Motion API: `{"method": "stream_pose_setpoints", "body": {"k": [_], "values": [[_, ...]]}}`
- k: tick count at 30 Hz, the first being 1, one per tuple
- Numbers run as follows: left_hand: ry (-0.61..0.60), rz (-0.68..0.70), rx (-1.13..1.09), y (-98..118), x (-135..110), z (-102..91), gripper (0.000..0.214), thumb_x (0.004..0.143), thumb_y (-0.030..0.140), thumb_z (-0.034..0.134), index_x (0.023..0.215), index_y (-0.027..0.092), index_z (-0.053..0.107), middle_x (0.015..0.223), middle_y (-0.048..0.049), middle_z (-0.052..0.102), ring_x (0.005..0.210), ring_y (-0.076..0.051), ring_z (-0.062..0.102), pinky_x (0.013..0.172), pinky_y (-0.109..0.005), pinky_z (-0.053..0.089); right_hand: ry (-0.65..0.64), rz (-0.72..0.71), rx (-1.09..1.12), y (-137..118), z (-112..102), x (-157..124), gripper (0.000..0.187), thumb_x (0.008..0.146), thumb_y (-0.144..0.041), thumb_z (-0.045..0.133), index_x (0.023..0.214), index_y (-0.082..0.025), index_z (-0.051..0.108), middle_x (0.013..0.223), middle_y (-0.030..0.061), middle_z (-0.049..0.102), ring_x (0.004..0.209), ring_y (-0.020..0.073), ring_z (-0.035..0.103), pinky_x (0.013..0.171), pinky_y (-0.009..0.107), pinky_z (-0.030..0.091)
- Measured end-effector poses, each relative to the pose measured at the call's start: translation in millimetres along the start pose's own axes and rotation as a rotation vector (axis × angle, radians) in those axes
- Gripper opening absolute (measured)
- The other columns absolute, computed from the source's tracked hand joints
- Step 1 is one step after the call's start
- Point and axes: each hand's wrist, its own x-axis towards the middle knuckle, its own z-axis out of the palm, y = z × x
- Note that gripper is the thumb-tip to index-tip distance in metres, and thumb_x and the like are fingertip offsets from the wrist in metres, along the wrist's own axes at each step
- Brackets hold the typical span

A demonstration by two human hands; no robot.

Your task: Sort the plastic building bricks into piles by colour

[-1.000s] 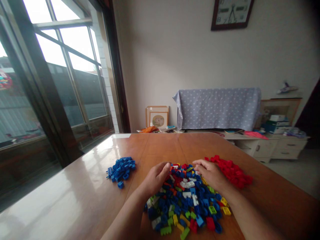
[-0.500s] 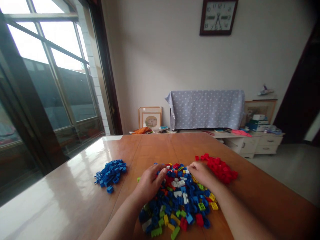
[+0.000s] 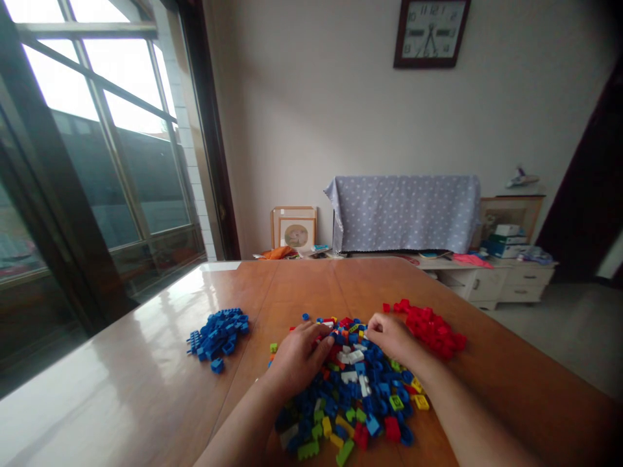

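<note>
A mixed pile of toy building bricks (image 3: 355, 389), in blue, white, red, yellow and green, lies on the wooden table in front of me. My left hand (image 3: 299, 357) reaches over the pile's upper left part, with its fingers bent low over the bricks and its thumb apart from them. I see nothing held in it. At the upper right edge of the pile my right hand (image 3: 392, 334) has its thumb and index finger pinched together. What lies between those fingertips, if anything, is hidden.
A heap of blue bricks (image 3: 221, 334) lies on the table (image 3: 292, 285) to the left. A red brick heap (image 3: 433, 331) lies just beyond my right hand. Behind the table stands a low cabinet (image 3: 528, 282) beside a cloth-covered object (image 3: 406, 214).
My left hand has moved slightly right over the pile, and a small blue piece shows beyond it. My right hand stays near the same spot, its fingers curled in more.
</note>
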Motion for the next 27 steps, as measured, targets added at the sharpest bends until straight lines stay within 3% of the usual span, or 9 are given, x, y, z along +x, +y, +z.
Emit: {"method": "stream_pose_setpoints", "body": {"k": [5, 10, 14, 22, 27], "values": [[-0.006, 0.004, 0.013, 2, 0, -0.4, 0.035, 0.097, 0.044, 0.044, 0.117, 0.027, 0.066, 0.112, -0.0063, 0.068, 0.105, -0.023, 0.063, 0.091, -0.032, 0.048, -0.003, 0.015, 0.200, -11, -8, -3, 0.014, 0.074, -0.029, 0.061, 0.083, -0.019, 0.067, 0.076, 0.0001, 0.069, 0.070, 0.0152, 0.060, 0.064, 0.023, 0.043], [0.000, 0.026, 0.031, 3, -2, 1.1, 0.032, 0.096, 0.041, 0.045, 0.115, 0.026, 0.067, 0.109, -0.0066, 0.068, 0.103, -0.023, 0.062, 0.089, -0.031, 0.048, -0.221, -0.016, 0.379, -45, -26, -22, 0.021, 0.079, -0.031, 0.059, 0.093, -0.018, 0.067, 0.084, 0.0006, 0.069, 0.077, 0.0160, 0.060, 0.069, 0.024, 0.044], [-0.007, 0.034, 0.044, 4, -2, 2.9, 0.031, 0.096, 0.040, 0.045, 0.114, 0.026, 0.067, 0.106, -0.0064, 0.068, 0.100, -0.022, 0.062, 0.087, -0.031, 0.048, -0.365, -0.081, 0.276, -63, -33, -34, 0.017, 0.080, -0.029, 0.059, 0.092, -0.019, 0.067, 0.079, -0.0010, 0.064, 0.074, 0.0147, 0.055, 0.065, 0.023, 0.042], [-0.037, 0.055, 0.037, 6, -3, 4.5, 0.028, 0.093, 0.033, 0.049, 0.113, 0.026, 0.067, 0.109, -0.0068, 0.068, 0.102, -0.023, 0.062, 0.088, -0.032, 0.048, -0.379, -0.206, 0.101, -65, -30, -38, 0.031, 0.073, -0.031, 0.072, 0.102, -0.023, 0.069, 0.095, 0.0013, 0.065, 0.076, 0.0154, 0.055, 0.067, 0.023, 0.043], [-0.067, 0.073, 0.022, 9, -3, 4.4, 0.027, 0.087, 0.026, 0.055, 0.111, 0.026, 0.067, 0.107, -0.0053, 0.068, 0.099, -0.022, 0.061, 0.085, -0.031, 0.047, -0.333, -0.268, 0.043, -68, -23, -39, 0.016, 0.075, -0.029, 0.071, 0.090, -0.023, 0.071, 0.092, 0.0016, 0.065, 0.081, 0.0159, 0.059, 0.069, 0.022, 0.042]]}}
